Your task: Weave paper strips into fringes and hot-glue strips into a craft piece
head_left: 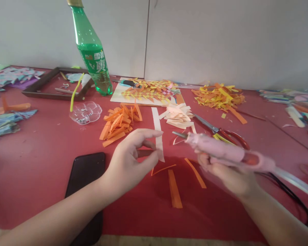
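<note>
My right hand (228, 174) is wrapped round a pink hot glue gun (220, 147). The gun's metal nozzle points left, and a clear glue stick (295, 181) runs out of its back end. My left hand (130, 160) hovers left of the nozzle with thumb and index finger apart. Behind those fingertips a white paper strip (157, 119) lies on the table. Below the hands are an orange paper strip (175, 191) and a few thinner orange slivers (196, 174). Part of my left hand's inner fingers is in shadow.
Orange strips (118, 123), pale strips (178, 114) and woven yellow-orange pieces (218, 95) form piles. Red-handled scissors (215, 130) lie behind the glue gun. A green bottle (94, 61), dark frame (41, 95), clear dish (86, 112) and black phone (88, 171) stand or lie leftward.
</note>
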Motion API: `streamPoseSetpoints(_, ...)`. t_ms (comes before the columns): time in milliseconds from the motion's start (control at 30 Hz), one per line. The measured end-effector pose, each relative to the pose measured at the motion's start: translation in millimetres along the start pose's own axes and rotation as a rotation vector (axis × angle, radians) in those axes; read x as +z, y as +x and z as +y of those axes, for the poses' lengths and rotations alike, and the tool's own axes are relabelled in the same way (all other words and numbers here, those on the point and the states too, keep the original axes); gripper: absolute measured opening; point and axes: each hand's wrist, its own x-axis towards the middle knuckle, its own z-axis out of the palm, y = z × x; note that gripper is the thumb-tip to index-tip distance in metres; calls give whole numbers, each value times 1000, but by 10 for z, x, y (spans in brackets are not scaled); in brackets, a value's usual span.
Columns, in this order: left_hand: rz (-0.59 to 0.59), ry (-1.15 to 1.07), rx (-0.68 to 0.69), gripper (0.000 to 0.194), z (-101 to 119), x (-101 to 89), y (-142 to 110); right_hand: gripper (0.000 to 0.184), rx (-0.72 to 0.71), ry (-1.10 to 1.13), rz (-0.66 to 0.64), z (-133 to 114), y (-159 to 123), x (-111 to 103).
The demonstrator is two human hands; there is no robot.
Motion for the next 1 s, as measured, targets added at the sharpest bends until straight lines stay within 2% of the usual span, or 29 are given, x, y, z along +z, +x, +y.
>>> streamPoseSetpoints(67,23,-72,-78,22,20,-26,28,13,56,273,-97,-47,60,-36)
streamPoseSetpoints(167,52,-126,-167,13,29,-56,61,23,218,728,-307,-97,120,-89)
streamPoseSetpoints(267,55,-176,-225,12,19,-64,71,18,304,887,-461,-105,137,-112)
streamPoseSetpoints(400,43,-209,-248,13,4,-63,62,15,279,978,-581,-113,136,-97)
streamPoseSetpoints(700,51,-205,-239,13,21,-60,67,20,263,947,-529,-58,132,-90)
streamPoseSetpoints(867,59,-192,-223,14,42,-64,75,15,225,940,-495,-68,119,-107)
streamPoseSetpoints(933,65,-190,-215,16,40,-67,76,12,242,819,-416,-127,127,-164)
streamPoseSetpoints(1000,53,-194,-216,20,29,-71,75,16,285,681,-253,-189,151,-250)
